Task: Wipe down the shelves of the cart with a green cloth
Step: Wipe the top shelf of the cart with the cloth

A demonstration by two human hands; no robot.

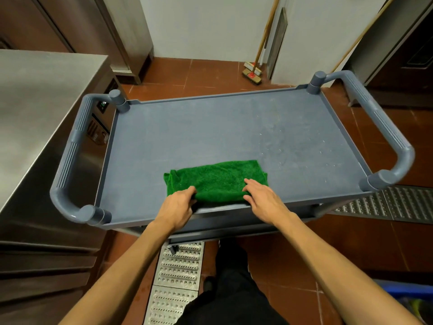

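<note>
**A:** We're at the cart (131,225), and the green cloth (218,178) lies folded on the top shelf (210,130), right up against the near edge, about midway along it.

**B:** Both hands are on it. The left hand (180,205) has its fingers curled round the cloth's near left corner, gripping the fold. The right hand (260,195) lies across the right end with fingers stretched out flat, pressing down. I can't tell whether its thumb is tucked under the hem.

**A:** So which step is this?

**B:** The top shelf, I'd say, and early in it. The cloth sits at the near edge with the whole far stretch ahead of it. There's a scatter of pale specks (277,146) over on the right half, and whether they're droplets or crumbs I can't make out.

**A:** What does the next move ask for?

**B:** A firm push away from the body, with the palms keeping the fold flat so it doesn't bunch. Then overlapping passes, working right towards those specks and into the corners by the handle posts (315,84).

**A:** And the rest of the job?

**B:** That's the lower shelves, almost wholly hidden under the top one from here. By my reckoning most of the task is ahead, and it'll mean stooping and reaching in under the top shelf.
</note>
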